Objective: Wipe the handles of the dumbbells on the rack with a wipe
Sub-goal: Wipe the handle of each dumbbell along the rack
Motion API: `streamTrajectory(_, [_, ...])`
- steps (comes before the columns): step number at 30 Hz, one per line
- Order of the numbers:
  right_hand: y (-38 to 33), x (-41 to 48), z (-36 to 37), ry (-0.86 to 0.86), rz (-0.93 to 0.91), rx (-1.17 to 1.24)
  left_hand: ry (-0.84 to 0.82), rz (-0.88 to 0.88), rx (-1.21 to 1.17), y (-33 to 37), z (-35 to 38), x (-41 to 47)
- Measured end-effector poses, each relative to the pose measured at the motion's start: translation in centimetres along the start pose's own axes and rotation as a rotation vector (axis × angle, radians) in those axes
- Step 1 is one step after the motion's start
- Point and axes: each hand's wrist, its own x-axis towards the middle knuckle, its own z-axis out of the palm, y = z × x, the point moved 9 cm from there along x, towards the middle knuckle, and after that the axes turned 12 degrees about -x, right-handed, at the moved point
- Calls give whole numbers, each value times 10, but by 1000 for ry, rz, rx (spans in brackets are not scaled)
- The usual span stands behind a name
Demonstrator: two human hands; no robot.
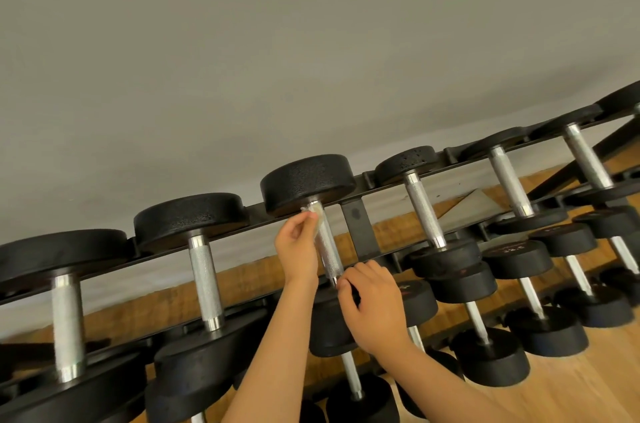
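1. Dumbbells (204, 263) lie in a row on the upper tier of the rack (358, 232), running from 8 o'clock up to 2 o'clock in my view. Most of their handles are bare, so I judge much of the job remains.
2. I am working on the centre dumbbell (308, 185), whose far head rests on the rear rail at 12 o'clock of both hands. If it rolls or lifts out of its cradle, it could drop onto the lower tier (519, 260) at 4 o'clock.
3. My right hand (372, 305) sits at 5 o'clock of the bar, fingers curled and pinching its near end. Pulling there instead of steadying would cause that roll.
4. My left hand (298, 246), at 9 o'clock of the bar, pinches the cloth against the metal.
5. Its handle (327, 249) is knurled. The rough surface could snag and tear the cloth, or leave the grooves uncleaned after a light pass.
6. My wipe (313, 214) is bunched small at the handle's 12 o'clock end, just under the far head. It covers only one side, so the underside may be missed unless it wraps round.
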Motion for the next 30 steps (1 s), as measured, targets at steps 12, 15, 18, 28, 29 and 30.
streamTrajectory(12, [0, 1, -1, 14, -4, -3, 197, -45, -37, -4, 3, 2])
streamTrajectory(15, [0, 0, -1, 12, 1, -1, 208, 8, -10, -1, -6, 4])
streamTrajectory(18, [-1, 0, -2, 18, -8, 0, 205, -36, -19, -3, -7, 7])
streamTrajectory(28, [-1, 0, -3, 22, -4, 14, 187, -89, -31, -9, -9, 13])
streamTrajectory(29, [-2, -1, -4, 23, -4, 16, 174, -101, -37, -10, -8, 14])
streamTrajectory(30, [-2, -1, -4, 23, -4, 18, 147, -124, -39, -12, -6, 15])
